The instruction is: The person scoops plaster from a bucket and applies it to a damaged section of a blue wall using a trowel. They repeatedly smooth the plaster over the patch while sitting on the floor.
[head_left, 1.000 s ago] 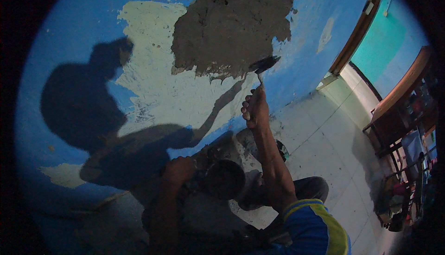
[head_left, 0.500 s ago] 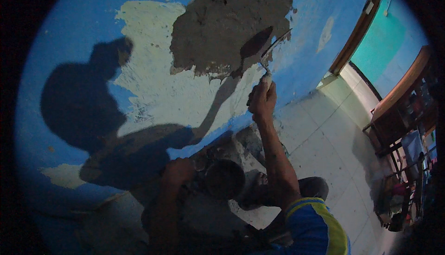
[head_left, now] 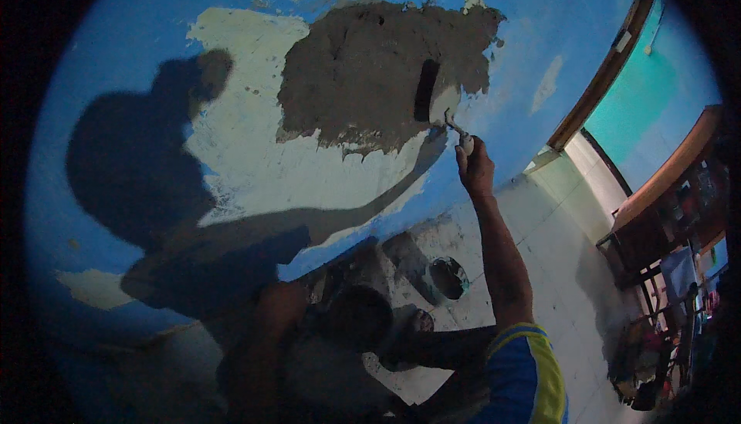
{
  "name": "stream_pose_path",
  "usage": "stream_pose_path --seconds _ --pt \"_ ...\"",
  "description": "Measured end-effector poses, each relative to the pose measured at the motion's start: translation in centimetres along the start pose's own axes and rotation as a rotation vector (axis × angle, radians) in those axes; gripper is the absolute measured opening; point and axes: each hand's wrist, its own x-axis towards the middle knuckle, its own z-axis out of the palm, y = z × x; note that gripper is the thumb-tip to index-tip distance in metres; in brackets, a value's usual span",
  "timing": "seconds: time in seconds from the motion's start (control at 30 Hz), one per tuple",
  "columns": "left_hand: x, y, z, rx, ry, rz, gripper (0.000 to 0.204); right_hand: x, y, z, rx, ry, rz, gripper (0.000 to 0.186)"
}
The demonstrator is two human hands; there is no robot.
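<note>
My right hand point(head_left: 478, 168) is closed round the handle of a trowel point(head_left: 443, 102), its arm stretched up toward the wall. The blade lies at the lower right edge of a rough patch of wet-looking grey mortar point(head_left: 363, 69). Pale, bared wall point(head_left: 247, 127) surrounds the patch on its left and lower sides. In deep shadow at the lower left is my left hand point(head_left: 279, 304), its fingers too dark to make out. Just right of it stands a dark round container point(head_left: 359, 318); whether the hand touches it cannot be seen.
Blue painted wall point(head_left: 532, 30) spreads around the patch, with my shadow point(head_left: 147, 154) across its left part. Light floor tiles point(head_left: 563, 270) run along the right. A dark rounded object point(head_left: 449, 277) sits near the wall's foot. Wooden furniture point(head_left: 656, 216) stands at the far right.
The trowel has moved right and down, and its blade has turned from edge-on to lying against the mortar's edge. My right hand has shifted right, and my view has tilted slightly.
</note>
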Motion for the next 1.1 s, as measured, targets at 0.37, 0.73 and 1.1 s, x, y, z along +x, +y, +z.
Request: stream_pose_path --seconds 0.37,0.73,1.1 --pt "0.0 1.2 -0.5 -0.064 -0.008 -0.032 0.027 -2.4 6.0 2.7 -0.114 0.042 0.072 0.040" --pt "0.9 2.3 -0.5 -0.030 -0.091 0.032 0.030 -10.6 -2.1 3.9 0.258 0.097 0.508 0.040" --pt "0.7 1.7 -0.8 -0.060 -0.039 0.078 0.028 -5.8 -14.4 5.1 0.345 0.158 0.365 0.037"
